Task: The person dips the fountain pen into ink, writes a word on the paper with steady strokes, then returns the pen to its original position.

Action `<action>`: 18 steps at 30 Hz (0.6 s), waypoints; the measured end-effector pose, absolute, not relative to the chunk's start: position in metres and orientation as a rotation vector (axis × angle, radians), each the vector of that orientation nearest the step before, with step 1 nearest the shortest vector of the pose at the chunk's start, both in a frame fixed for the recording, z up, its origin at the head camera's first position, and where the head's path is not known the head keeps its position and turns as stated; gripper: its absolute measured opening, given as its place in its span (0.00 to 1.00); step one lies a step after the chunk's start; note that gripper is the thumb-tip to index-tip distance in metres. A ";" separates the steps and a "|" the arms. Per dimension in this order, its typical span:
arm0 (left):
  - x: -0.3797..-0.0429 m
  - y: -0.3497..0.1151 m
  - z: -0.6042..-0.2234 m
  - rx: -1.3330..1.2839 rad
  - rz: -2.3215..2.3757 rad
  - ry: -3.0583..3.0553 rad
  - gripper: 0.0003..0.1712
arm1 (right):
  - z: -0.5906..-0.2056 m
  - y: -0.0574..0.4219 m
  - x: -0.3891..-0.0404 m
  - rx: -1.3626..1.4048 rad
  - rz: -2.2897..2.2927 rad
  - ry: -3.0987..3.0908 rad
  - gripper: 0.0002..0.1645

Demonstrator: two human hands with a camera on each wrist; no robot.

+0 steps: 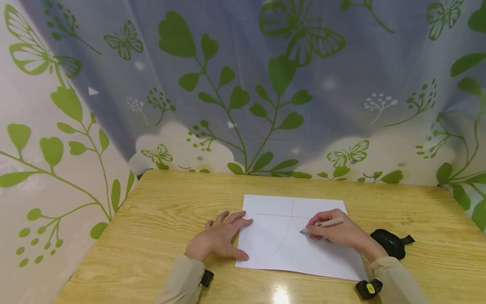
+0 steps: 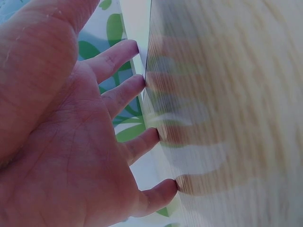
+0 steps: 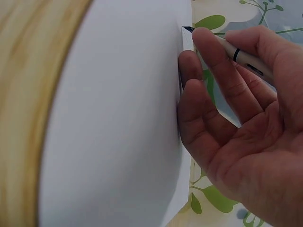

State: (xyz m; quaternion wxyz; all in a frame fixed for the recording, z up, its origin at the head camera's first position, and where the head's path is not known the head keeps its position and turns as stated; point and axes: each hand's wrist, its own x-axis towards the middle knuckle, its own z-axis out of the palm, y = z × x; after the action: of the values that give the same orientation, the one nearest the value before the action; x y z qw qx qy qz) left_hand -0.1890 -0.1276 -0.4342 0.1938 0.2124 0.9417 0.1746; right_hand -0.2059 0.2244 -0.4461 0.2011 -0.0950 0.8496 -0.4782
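Note:
A white sheet of paper lies on the wooden table, bearing a thin horizontal line, a vertical line and a curve that runs down to the left. My right hand pinches a light-coloured pen between thumb and fingers. Its dark tip meets the paper at the end of a short slanted line; in the right wrist view the pen has a dark ring on its barrel. Spread over the paper's left edge, my left hand has its fingertips down on the table and the sheet's edge.
To the right of the paper, partly behind my right wrist, lies a black rounded object with a short tab. A curtain with green leaves and butterflies hangs behind the wooden table and along its left side.

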 end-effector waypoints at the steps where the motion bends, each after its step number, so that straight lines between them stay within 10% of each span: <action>1: -0.189 -0.128 -0.434 0.598 0.491 2.642 0.52 | -0.446 0.225 -0.205 -0.266 -1.334 2.370 0.17; 18: -0.189 -0.128 -0.435 0.600 0.491 2.642 0.52 | -0.444 0.229 -0.198 -0.343 -1.331 2.349 0.15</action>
State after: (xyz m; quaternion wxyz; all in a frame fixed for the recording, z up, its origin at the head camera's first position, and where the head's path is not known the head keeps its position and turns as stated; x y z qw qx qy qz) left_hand -0.1894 -0.1281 -0.4349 0.1927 0.2139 0.9415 0.1748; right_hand -0.1985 0.2293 -0.4444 0.2086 -0.1233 0.8441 -0.4783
